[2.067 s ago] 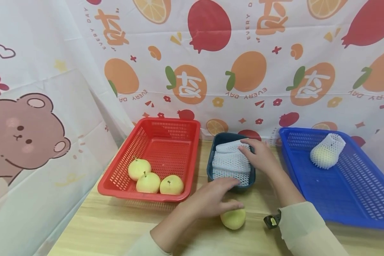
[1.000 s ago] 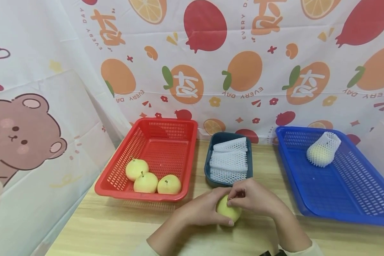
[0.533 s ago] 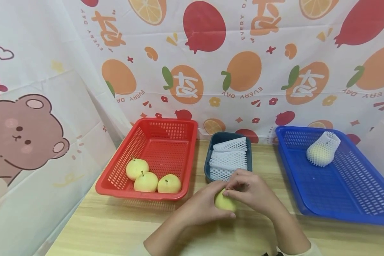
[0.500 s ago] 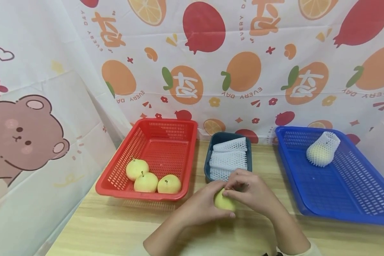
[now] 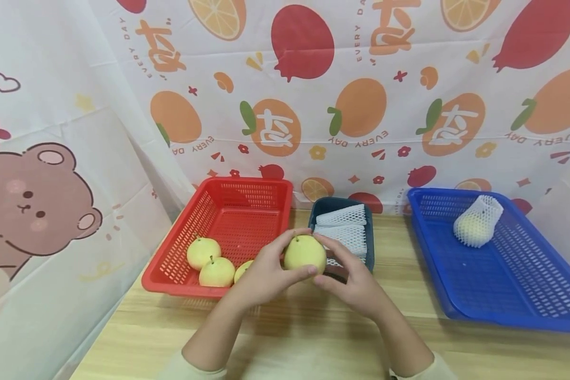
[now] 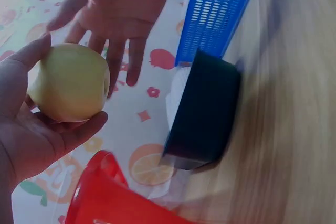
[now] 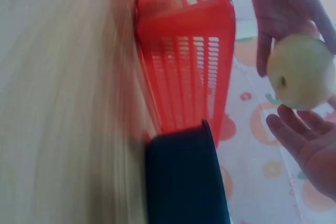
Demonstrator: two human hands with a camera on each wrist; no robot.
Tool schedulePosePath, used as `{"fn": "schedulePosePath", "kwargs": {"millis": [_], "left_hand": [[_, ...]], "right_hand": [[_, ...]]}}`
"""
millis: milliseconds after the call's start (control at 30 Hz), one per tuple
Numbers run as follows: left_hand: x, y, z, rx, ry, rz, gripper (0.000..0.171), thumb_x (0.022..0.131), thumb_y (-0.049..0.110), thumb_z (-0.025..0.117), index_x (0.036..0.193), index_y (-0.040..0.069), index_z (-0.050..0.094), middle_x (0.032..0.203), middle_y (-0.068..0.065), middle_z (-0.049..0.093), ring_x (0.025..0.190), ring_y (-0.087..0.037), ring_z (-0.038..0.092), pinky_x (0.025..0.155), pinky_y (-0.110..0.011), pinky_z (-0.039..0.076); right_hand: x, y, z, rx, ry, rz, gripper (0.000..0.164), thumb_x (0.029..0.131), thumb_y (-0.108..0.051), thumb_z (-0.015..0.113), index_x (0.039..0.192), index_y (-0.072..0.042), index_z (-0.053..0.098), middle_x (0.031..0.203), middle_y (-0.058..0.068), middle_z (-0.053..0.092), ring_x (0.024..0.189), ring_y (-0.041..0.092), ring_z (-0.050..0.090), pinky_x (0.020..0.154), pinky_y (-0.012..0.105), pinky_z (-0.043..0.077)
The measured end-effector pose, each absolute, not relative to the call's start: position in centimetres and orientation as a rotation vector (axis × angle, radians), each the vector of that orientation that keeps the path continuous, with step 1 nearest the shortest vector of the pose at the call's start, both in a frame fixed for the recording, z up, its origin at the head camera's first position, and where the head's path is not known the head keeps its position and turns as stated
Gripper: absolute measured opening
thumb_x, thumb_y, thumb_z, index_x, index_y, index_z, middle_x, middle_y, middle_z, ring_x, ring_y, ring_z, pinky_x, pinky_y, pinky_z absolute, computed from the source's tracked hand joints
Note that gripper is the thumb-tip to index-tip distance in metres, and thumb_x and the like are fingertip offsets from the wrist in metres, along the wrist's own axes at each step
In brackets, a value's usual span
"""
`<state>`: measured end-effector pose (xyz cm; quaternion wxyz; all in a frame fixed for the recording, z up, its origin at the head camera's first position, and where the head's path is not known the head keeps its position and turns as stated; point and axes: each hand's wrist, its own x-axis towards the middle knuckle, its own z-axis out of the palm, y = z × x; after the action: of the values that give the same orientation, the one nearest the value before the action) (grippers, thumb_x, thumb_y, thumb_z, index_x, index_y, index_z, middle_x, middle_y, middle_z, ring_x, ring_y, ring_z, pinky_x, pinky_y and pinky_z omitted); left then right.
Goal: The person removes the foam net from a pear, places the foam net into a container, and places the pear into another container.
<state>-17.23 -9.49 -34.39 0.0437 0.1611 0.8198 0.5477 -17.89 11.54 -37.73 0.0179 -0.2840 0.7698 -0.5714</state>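
A round yellow-green pear (image 5: 305,253) with a short stem is held up over the table, in front of the dark green basket (image 5: 369,248). My left hand (image 5: 265,274) grips it, thumb in front and fingers curled around the far side. On its other side is my right hand (image 5: 358,287), fingertips right at the pear's skin. The left wrist view shows the right hand (image 6: 128,3) with spread, fairly straight fingers beyond the pear (image 6: 71,85). White foam net sleeves (image 5: 347,235) lie in the green basket, partly hidden by the right hand.
On the left stands a red basket (image 5: 285,211) with several pears (image 5: 217,272) at its near end. A blue basket (image 5: 480,285) on the right holds a pear in a foam net (image 5: 475,227). Behind hangs a fruit-print cloth (image 5: 361,169).
Both hands have raised the pear from the table and moved it up and left. The right hand's fingers, earlier pinching at the pear's top, have opened and shifted to its right side.
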Motion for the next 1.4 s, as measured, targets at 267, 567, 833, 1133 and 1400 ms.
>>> {"fn": "schedulePosePath", "kwargs": {"millis": [267, 567, 833, 1133, 1400], "left_hand": [[-17.6, -11.7, -33.0, 0.387, 2.589, 1.588, 0.072, 0.077, 0.040, 0.082, 0.138, 0.039, 0.044, 0.126, 0.008, 0.052, 0.111, -0.021, 0.054, 0.078, -0.035, 0.057], [-19.8, -15.6, -32.7, 0.241, 2.826, 1.410, 0.070, 0.075, 0.038, 0.084, 0.135, 0.029, 0.048, 0.121, 0.003, 0.057, 0.099, -0.024, 0.060, 0.072, -0.035, 0.058], [-22.9, -18.1, -35.4, 0.156, 2.989, 1.063, 0.071, 0.076, 0.031, 0.084, 0.134, 0.010, 0.047, 0.119, -0.009, 0.061, 0.092, -0.024, 0.060, 0.073, -0.036, 0.055], [-24.3, -16.4, -37.0, 0.132, 2.939, 0.860, 0.067, 0.075, 0.029, 0.085, 0.128, 0.005, 0.051, 0.100, -0.008, 0.066, 0.081, -0.020, 0.061, 0.072, -0.033, 0.053], [-24.7, -16.7, -37.7, 0.081, 2.871, 0.850, 0.056, 0.082, 0.029, 0.078, 0.127, 0.003, 0.057, 0.110, -0.014, 0.066, 0.095, -0.026, 0.062, 0.083, -0.043, 0.053]], "right_hand": [[-18.6, 7.2, -38.3, -0.821, 2.479, -1.949, 0.074, 0.080, -0.022, 0.083, 0.144, -0.030, 0.046, 0.140, -0.007, 0.051, 0.119, 0.022, 0.058, 0.094, 0.037, 0.055], [-18.8, 3.5, -39.5, -0.832, 2.549, -1.828, 0.076, 0.086, -0.028, 0.077, 0.151, -0.032, 0.036, 0.153, -0.004, 0.041, 0.136, 0.021, 0.047, 0.106, 0.047, 0.045], [-18.4, 2.5, -40.9, -1.026, 2.741, -1.295, 0.057, 0.090, -0.038, 0.070, 0.142, -0.022, 0.052, 0.152, -0.002, 0.044, 0.144, 0.022, 0.035, 0.111, 0.054, 0.037], [-18.5, 2.4, -41.0, -1.015, 2.752, -1.254, 0.054, 0.090, -0.043, 0.069, 0.138, -0.020, 0.058, 0.149, -0.008, 0.046, 0.145, 0.016, 0.033, 0.113, 0.046, 0.037], [-18.6, 2.5, -41.3, -1.054, 2.780, -1.208, 0.042, 0.092, -0.045, 0.066, 0.123, -0.017, 0.069, 0.146, -0.008, 0.050, 0.146, 0.016, 0.031, 0.114, 0.047, 0.035]]}}
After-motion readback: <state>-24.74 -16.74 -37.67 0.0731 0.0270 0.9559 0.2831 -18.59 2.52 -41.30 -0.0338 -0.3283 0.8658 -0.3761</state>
